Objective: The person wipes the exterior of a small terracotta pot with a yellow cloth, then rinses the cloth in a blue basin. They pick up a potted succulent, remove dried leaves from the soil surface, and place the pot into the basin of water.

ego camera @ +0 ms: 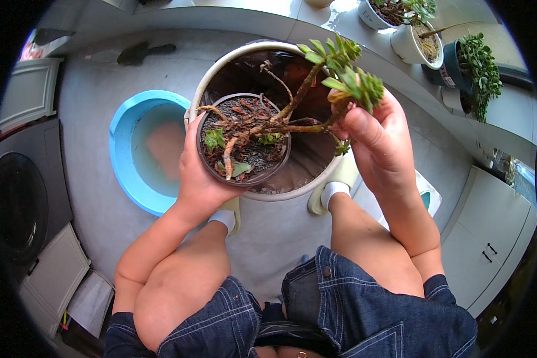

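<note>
My left hand grips the side of a dark round plastic pot holding a succulent plant. Dark gravel, dry reddish-brown leaf bits and a few small green rosettes lie around its woody stems. Two long stems lean out of the pot to the right. My right hand pinches the green leafy head of the lower stem between thumb and fingers. Beneath the pot stands a large bin with a cream rim and a dark, shiny inside, with some debris at its bottom.
A blue basin of cloudy water, with a pinkish shape in it, stands left of the bin. A dark trowel-like thing lies on the grey floor. Several potted plants line the ledge at upper right. A white cabinet stands right, a front-loading washing machine left.
</note>
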Demonstrator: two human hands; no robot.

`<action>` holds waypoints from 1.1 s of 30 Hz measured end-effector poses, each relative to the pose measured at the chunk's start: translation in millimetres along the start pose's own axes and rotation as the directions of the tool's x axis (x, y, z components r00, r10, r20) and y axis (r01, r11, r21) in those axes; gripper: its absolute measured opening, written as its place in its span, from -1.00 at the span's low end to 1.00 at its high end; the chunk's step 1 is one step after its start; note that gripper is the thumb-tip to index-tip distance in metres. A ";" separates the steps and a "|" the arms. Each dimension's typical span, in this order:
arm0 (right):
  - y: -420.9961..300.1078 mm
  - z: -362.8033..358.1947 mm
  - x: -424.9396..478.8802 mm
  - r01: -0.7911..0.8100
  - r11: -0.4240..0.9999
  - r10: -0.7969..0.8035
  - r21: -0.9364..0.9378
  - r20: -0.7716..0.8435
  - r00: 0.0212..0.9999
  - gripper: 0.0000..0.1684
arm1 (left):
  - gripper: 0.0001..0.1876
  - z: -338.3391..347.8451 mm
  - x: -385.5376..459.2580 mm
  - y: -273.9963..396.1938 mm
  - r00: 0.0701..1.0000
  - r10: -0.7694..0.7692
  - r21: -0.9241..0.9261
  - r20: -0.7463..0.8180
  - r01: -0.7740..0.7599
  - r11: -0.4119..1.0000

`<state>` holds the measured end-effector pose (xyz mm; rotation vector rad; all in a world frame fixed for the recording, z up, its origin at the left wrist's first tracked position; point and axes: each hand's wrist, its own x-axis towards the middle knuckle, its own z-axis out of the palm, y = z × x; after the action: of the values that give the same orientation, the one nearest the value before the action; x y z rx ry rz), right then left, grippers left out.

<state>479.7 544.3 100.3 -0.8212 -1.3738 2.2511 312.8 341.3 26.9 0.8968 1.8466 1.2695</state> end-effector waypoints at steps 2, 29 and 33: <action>-1.7 3.8 -1.2 0.015 0.999 -0.015 0.035 -0.013 1.000 -0.38 | 0.34 0.5 -0.5 0.7 1.000 -0.003 -0.023 0.008 0.003 1.000; -5.8 20.2 -2.9 -0.024 0.998 0.031 0.053 -0.134 0.990 -0.60 | 0.27 2.2 0.2 -2.5 0.998 0.063 0.023 0.007 -0.064 0.998; 1.2 14.5 -3.3 0.019 0.998 -0.027 -0.062 -0.143 0.989 -0.72 | 0.27 2.9 -1.4 -2.7 0.998 0.069 0.012 0.000 -0.069 0.998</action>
<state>472.7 532.0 105.3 -0.9628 -1.3828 2.0977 315.6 340.7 23.8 0.9743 1.8400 1.3016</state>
